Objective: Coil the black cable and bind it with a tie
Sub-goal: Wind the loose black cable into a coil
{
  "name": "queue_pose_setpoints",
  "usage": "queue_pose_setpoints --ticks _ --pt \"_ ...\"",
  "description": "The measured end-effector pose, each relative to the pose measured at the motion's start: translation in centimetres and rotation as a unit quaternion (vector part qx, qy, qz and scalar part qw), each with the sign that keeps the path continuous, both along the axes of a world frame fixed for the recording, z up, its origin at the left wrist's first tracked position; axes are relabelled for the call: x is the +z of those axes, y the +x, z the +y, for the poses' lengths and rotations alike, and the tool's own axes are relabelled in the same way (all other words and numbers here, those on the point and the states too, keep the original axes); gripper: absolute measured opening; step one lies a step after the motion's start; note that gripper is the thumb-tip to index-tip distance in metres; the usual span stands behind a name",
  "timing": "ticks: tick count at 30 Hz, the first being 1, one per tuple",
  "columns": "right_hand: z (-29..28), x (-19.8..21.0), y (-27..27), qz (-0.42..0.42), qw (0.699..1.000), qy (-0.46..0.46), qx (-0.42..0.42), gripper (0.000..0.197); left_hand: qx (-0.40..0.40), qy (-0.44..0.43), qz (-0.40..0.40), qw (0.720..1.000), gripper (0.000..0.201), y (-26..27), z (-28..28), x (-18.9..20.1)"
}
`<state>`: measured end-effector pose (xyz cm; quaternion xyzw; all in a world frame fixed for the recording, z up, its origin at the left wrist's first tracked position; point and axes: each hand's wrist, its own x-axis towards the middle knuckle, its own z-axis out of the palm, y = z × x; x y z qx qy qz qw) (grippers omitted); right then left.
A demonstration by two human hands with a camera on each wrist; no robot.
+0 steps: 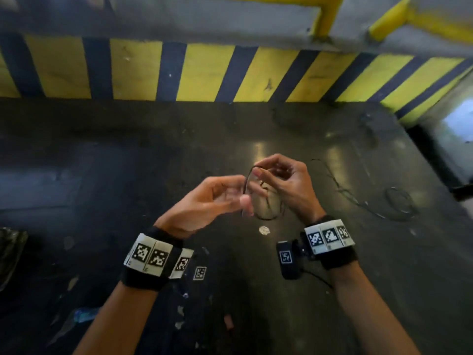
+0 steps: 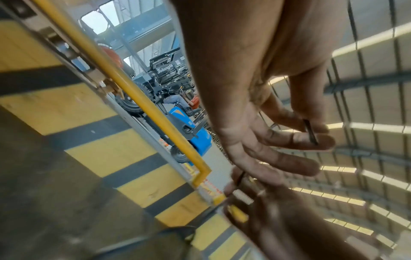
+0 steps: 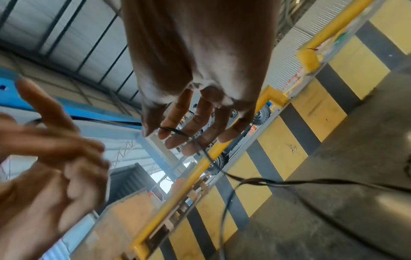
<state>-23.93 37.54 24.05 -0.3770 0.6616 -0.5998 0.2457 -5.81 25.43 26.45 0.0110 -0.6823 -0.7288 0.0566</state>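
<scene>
At the far left edge of the dark, scuffed worktop [image 1: 102,175] lies a crumpled bit of clear plastic [image 1: 10,252], well away from the work. Moving in, the left hand [image 1: 210,201] is raised above the surface, thumb and forefinger pinching a short stretch of the thin black cable [image 1: 247,180]; the left wrist view shows the strand nipped between the fingertips [image 2: 320,140], the other fingers loosely spread.

Between the two hands the cable hangs in a small oval loop, its lower curve just above the worktop and near a small pale round disc [image 1: 264,230] (a coin or a cap, too blurred to say). The right hand [image 1: 284,180] holds the top of that loop, with strands crossing its curled fingers [image 3: 177,139] in the right wrist view.

Further right, the rest of the cable trails loose over the worktop in slack curls. No tie is clearly visible.

The cable looks light, thin and limp, so it will likely spring out of shape unless each turn is pinned. The sensible place to hold is where the turns cross, at the top of the loop, feeding slack from the right. Binding is not yet begun.
</scene>
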Motion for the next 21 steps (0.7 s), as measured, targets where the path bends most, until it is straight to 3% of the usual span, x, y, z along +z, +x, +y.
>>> queue_pose_setpoints --ticks 3,7,14,18,21 --pt "2.3 0.2 1.5 -0.054 0.997 -0.029 0.052 0.024 0.041 0.072 0.08 0.993 0.031 -0.6 2.7 3.8" --pt "4.8 -0.8 4.9 -0.108 0.988 -0.011 0.108 0.025 0.101 0.035 0.121 0.987 0.038 -1.9 4.0 7.8" --pt "9.0 0.9 7.3 -0.087 0.969 0.041 0.228 0.015 0.244 0.033 0.138 0.959 0.043 -3.5 3.1 11.1" --pt "10.7 4.3 6.7 -0.02 0.961 0.089 0.263 0.021 0.311 -0.019 0.121 0.943 0.04 -4.3 2.1 10.3" --pt "11.3 8.0 6.1 0.094 0.957 0.097 0.258 0.018 0.308 -0.135 0.071 0.939 0.033 -4.9 1.9 8.6"
